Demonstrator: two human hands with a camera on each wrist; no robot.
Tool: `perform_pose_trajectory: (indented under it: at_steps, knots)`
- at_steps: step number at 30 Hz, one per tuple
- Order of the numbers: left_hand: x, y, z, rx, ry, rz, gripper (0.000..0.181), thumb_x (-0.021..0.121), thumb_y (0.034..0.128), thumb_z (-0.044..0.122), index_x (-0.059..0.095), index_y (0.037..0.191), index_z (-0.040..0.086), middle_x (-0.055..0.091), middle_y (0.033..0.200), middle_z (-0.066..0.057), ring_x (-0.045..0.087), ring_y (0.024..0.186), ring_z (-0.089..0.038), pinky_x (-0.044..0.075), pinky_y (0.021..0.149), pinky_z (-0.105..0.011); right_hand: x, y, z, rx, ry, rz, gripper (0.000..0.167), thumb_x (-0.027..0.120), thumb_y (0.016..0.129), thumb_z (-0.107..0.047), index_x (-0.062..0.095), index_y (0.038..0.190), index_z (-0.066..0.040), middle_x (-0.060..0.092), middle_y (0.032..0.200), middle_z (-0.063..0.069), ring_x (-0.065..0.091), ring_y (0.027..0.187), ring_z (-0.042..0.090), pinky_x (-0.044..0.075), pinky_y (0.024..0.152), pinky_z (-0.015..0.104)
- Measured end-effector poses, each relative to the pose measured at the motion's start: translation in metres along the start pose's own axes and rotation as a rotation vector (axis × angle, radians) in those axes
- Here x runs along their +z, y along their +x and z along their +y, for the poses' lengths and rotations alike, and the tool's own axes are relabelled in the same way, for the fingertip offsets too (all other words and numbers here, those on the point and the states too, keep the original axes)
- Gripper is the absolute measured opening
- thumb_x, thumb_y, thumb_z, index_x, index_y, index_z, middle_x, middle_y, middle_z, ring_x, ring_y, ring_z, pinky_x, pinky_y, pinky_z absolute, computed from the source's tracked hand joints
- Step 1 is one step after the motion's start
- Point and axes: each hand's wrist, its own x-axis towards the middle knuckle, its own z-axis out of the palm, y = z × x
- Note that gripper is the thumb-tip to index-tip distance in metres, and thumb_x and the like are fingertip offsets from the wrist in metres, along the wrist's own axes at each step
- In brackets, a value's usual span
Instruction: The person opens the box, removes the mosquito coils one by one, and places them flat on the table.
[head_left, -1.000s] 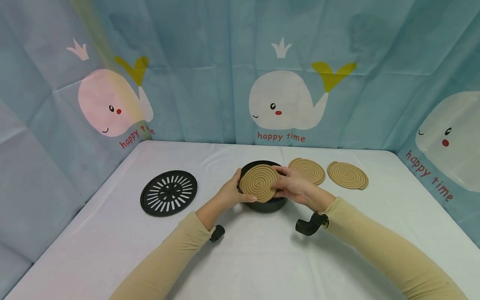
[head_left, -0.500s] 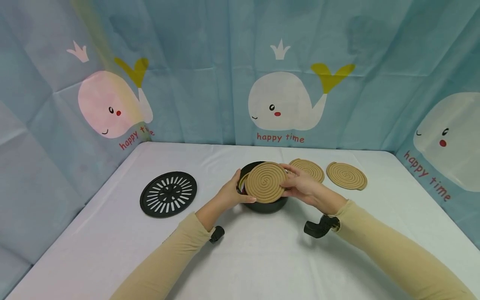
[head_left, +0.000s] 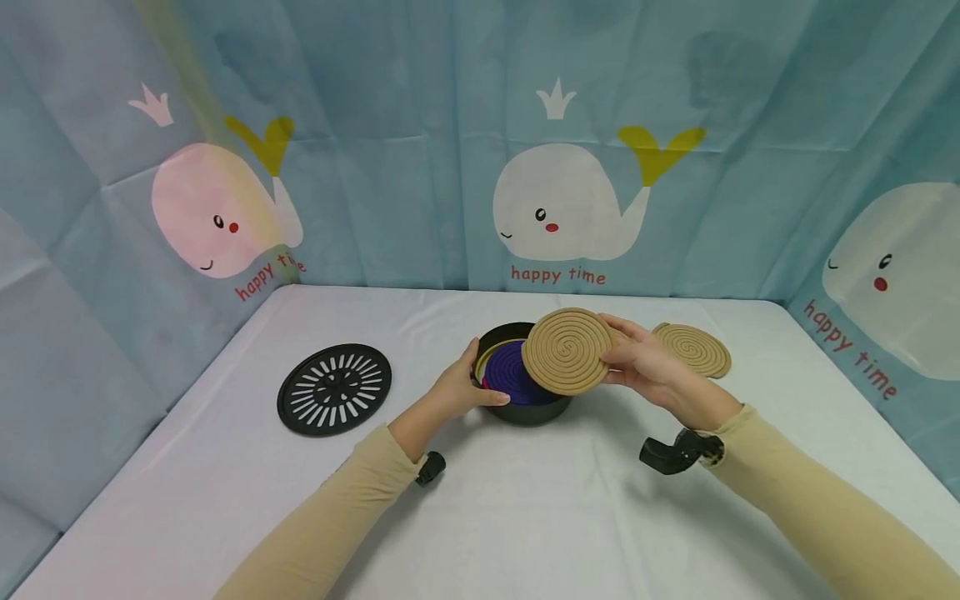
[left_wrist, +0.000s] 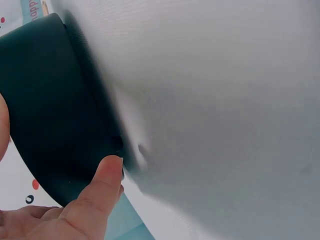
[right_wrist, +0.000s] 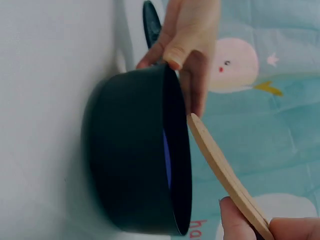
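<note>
The head view shows one purple spiral [head_left: 513,371] inside the black pot [head_left: 528,413]; the right wrist view, the tan mat [head_left: 567,352] edge-on above it, pinched by the right hand [head_left: 647,364]. The left hand [head_left: 459,385], thumb and fingers apart, clasps the pot. One slotted disc [head_left: 335,390] and a second mat [head_left: 692,350] lie on white cloth [head_left: 525,517], three whales [head_left: 562,202] behind

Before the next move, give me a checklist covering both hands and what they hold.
1. Right hand pinching the tan, round, coiled-cord mat: ok.
2. Left hand gripping the black, round, smooth-walled pot: ok.
3. Tan mat clear of the pot's rim: cannot tell; edges look very close in the right wrist view.
4. Purple, round, spiral mat inside the pot: ok.
5. Black, round, slotted disc off the pot: ok, lying on the white tablecloth.
</note>
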Motion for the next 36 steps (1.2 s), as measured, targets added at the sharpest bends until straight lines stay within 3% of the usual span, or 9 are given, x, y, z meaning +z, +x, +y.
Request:
perform_pose_trajectory:
  at_steps: [3, 9, 17, 28, 34, 36]
  knots:
    - [-0.001, 0.0, -0.001, 0.001, 0.001, -0.001, 0.109, 0.083, 0.0793, 0.02, 0.007, 0.158, 0.011, 0.018, 0.16, -0.014, 0.019, 0.145, -0.033, 0.021, 0.115, -0.05, -0.006, -0.004, -0.003, -0.009, 0.02, 0.01, 0.078, 0.041, 0.093, 0.014, 0.003, 0.157, -0.009, 0.031, 0.142, 0.021, 0.065, 0.091, 0.011, 0.057, 0.074, 0.032]
    - [-0.001, -0.001, 0.0, 0.02, 0.001, -0.004, 0.109, 0.083, 0.0794, 0.019, 0.007, 0.157, 0.011, 0.017, 0.16, -0.014, 0.018, 0.145, -0.034, 0.021, 0.115, -0.05, -0.023, -0.011, -0.008, -0.02, 0.066, 0.04, 0.078, 0.042, 0.093, 0.014, 0.005, 0.157, -0.012, 0.045, 0.122, 0.009, 0.065, 0.091, 0.011, 0.057, 0.074, 0.031]
    - [0.0, -0.003, -0.001, 0.018, -0.002, -0.003, 0.108, 0.082, 0.0806, 0.02, 0.007, 0.157, 0.011, 0.017, 0.16, -0.014, 0.019, 0.145, -0.034, 0.023, 0.114, -0.051, -0.047, -0.025, -0.008, -0.029, 0.127, 0.055, 0.081, 0.04, 0.094, 0.015, 0.0, 0.158, -0.015, 0.025, 0.145, 0.014, 0.063, 0.098, 0.008, 0.056, 0.079, 0.031]
    - [0.002, -0.006, -0.004, 0.022, -0.015, 0.006, 0.108, 0.083, 0.0794, 0.019, 0.008, 0.157, 0.01, 0.015, 0.16, -0.012, 0.018, 0.145, -0.034, 0.022, 0.114, -0.051, -0.087, -0.046, -0.011, -0.089, 0.294, 0.089, 0.082, 0.042, 0.095, 0.017, 0.005, 0.157, -0.021, 0.055, 0.115, -0.001, 0.066, 0.096, 0.014, 0.057, 0.077, 0.034]
    - [0.002, -0.006, -0.004, 0.031, -0.009, 0.007, 0.109, 0.083, 0.079, 0.019, 0.009, 0.157, 0.009, 0.015, 0.16, -0.012, 0.018, 0.145, -0.034, 0.022, 0.115, -0.051, -0.11, -0.055, -0.009, -0.116, 0.362, 0.115, 0.087, 0.041, 0.096, 0.016, -0.006, 0.157, -0.024, 0.052, 0.116, 0.0, 0.067, 0.094, 0.015, 0.057, 0.076, 0.036]
    - [0.003, -0.006, -0.004, 0.032, -0.005, 0.005, 0.108, 0.083, 0.0792, 0.02, 0.009, 0.157, 0.009, 0.015, 0.16, -0.012, 0.018, 0.145, -0.034, 0.022, 0.115, -0.051, -0.117, -0.058, -0.007, -0.131, 0.383, 0.11, 0.085, 0.04, 0.097, 0.016, -0.001, 0.157, -0.027, 0.054, 0.114, 0.0, 0.067, 0.094, 0.016, 0.057, 0.076, 0.036]
